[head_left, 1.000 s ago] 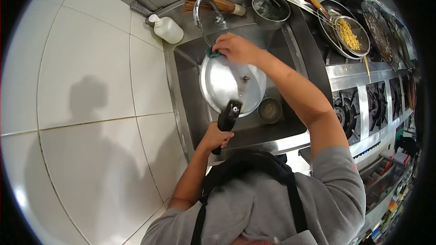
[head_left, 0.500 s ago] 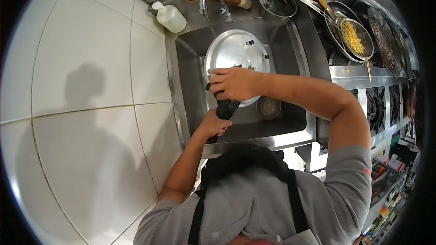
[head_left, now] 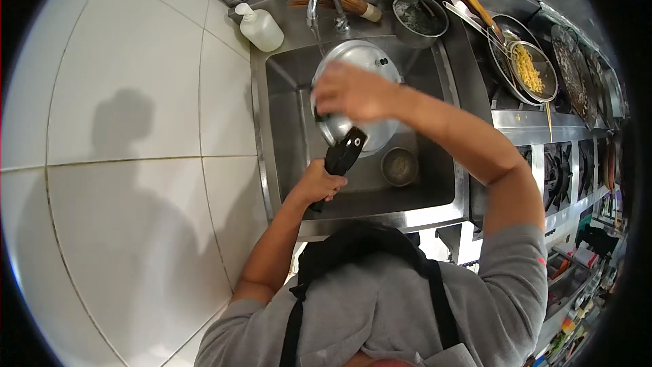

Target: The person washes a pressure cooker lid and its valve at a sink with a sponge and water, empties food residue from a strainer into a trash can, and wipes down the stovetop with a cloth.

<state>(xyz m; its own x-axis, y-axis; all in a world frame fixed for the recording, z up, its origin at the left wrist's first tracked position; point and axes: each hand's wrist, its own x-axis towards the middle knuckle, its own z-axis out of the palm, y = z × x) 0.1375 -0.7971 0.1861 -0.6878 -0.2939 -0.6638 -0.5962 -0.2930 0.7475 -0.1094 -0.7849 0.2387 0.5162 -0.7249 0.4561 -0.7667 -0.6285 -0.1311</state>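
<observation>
A round silver pressure cooker lid (head_left: 382, 120) with a long black handle is held in the sink below the faucet. My left hand (head_left: 320, 182) is closed around its black handle (head_left: 345, 152), near the sink's front left. My right hand (head_left: 356, 92) is over the lid's left part, smeared by motion. A small dark green patch shows below its fingers; whether the hand holds it is unclear. Thin water runs from the faucet (head_left: 313, 19) behind the lid. A small round bowl (head_left: 399, 167) rests on the sink floor right of the handle.
The steel sink (head_left: 428, 202) has a white pump bottle (head_left: 261, 30), a bristle brush (head_left: 346, 3) and a metal pot (head_left: 420, 22) along its back. On the right, a strainer of yellow shreds (head_left: 527, 70) sits over a pan beside stove burners (head_left: 558, 170). White tiles (head_left: 129, 211) line the left.
My right hand has moved up from the handle onto the lid, uncovering the handle's upper end. My left hand keeps its grip, and the view has shifted slightly.
</observation>
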